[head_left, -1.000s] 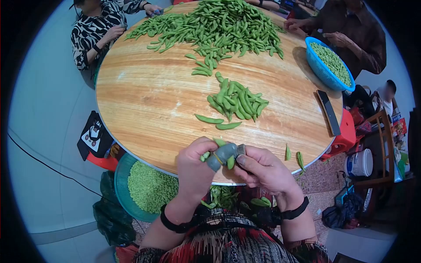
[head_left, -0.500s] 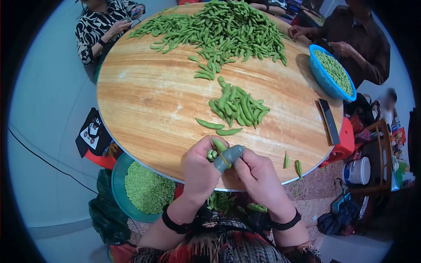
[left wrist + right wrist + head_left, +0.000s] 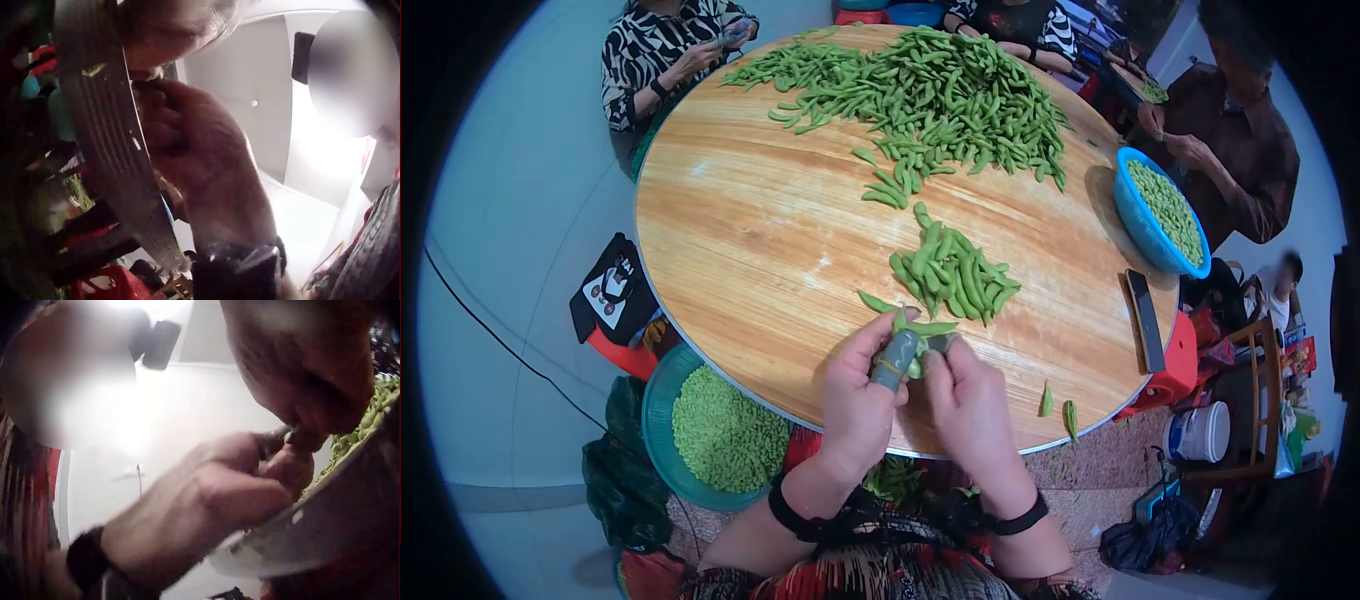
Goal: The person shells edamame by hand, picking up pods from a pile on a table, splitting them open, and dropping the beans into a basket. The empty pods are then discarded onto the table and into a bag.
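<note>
Over the near edge of the round wooden table [image 3: 740,250], my left hand [image 3: 860,395] holds a green pod [image 3: 900,322] between thumb and fingers; a grey cover with a yellow band wraps one finger. My right hand [image 3: 975,405] pinches at the same pod from the right, a grey cover on its thumb or finger. The two hands nearly touch. Just beyond them lies a small heap of pods [image 3: 965,280], with a large heap [image 3: 960,100] farther back. In the right wrist view both hands meet at the fingertips, and the pod is mostly hidden.
A teal basket of shelled beans [image 3: 725,430] stands below the table's left edge. At the right are a blue basket of beans [image 3: 1165,215] and a black phone [image 3: 1144,320]. Two loose pods [image 3: 1069,418] lie near the front right edge. Other people sit around the table.
The right hand has turned and shifted slightly left, its fingers now beside the left fingertips. Beans seen in the left hand earlier are no longer clearly visible. The head view has tilted up.
</note>
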The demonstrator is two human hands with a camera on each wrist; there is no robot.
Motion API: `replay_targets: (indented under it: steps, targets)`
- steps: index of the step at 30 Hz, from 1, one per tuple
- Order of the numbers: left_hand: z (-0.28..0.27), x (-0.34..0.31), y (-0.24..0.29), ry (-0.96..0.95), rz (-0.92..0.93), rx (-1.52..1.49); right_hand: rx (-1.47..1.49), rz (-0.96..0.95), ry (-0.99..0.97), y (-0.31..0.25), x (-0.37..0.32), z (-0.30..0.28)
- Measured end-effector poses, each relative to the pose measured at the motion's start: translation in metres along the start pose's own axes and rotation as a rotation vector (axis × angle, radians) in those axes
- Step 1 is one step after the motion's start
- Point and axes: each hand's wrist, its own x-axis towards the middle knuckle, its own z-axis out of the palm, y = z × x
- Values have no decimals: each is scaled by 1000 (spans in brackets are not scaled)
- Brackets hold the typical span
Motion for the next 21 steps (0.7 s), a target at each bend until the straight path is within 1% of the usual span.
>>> replay_targets:
  steps: [1, 2, 3, 5, 6, 7, 9, 11, 13, 14, 16, 17, 19, 20, 21]
  targets:
    - [4, 1, -3, 43, 97, 121, -16, -83, 7, -7, -3, 2]
    - [6, 1, -4, 86, 192, 241, -53, -100, -36, -9, -3, -3]
    - [5, 0, -1, 90, 193, 238, -90, -116, -79, -8, -3, -10]
    - [4, -3, 5, -89, 239, 581, 231, 96, -12, 6, 6, -20]
    - [3, -2, 2, -171, 303, 541, 331, 102, -20, 10, 11, -26]
    - [3, -5, 1, -174, 297, 540, 330, 108, -17, 11, 13, -26]
    - [6, -12, 3, -253, 255, 563, 746, 208, -245, 12, 14, -27]
    - [5, -13, 4, -234, 268, 586, 792, 191, -260, 15, 11, -23]
    - [3, -10, 5, -276, 572, 845, 1007, 305, -235, 11, 5, -17]
    - [3, -10, 5, -277, 570, 846, 1008, 306, -234, 11, 4, -20]
    - [2, -12, 5, -286, 757, 1011, 1094, 434, -396, 14, 3, -30]
    - [1, -14, 6, -287, 756, 1012, 1094, 435, -395, 13, 2, -29]
    - [-1, -19, 9, -324, 701, 1105, 1196, 487, -360, 12, -3, -26]
    - [-2, -18, 8, -325, 700, 1105, 1196, 488, -359, 9, -4, -23]
    - [-4, -16, 4, -345, 752, 1051, 1258, 522, -320, 6, -6, -21]
